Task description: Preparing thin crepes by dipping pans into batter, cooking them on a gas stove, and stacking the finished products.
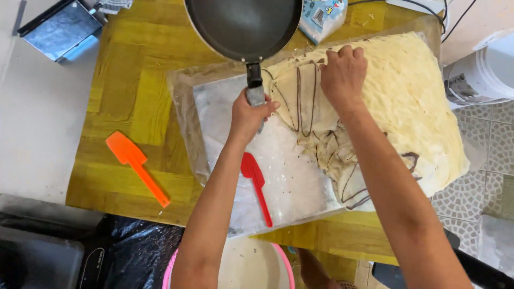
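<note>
On the yellow wooden table (pixel 123 64), the left hand (pixel 251 109) grips the round dark frying pan (pixel 243 24) by its handle while the right hand (pixel 342 72), fingers curled, presses the thin pale crepe sheets with dark stripes (pixel 396 101); peeling 1 free likely needs a gentle pinch.

This looks like a small home food-making spot. A dark round non-stick frying pan (pixel 243 24) and stacked thin pale crepes (pixel 407 101) occupy a yellow wooden table (pixel 128 80) at centre frame, above patterned floor tiles (pixel 490 139) at right.

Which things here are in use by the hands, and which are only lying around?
In use: left hand holds frying pan; right hand on thin crepes.

Lying about: orange spatula, red spatula, metal box, pink-rimmed bowl.
</note>
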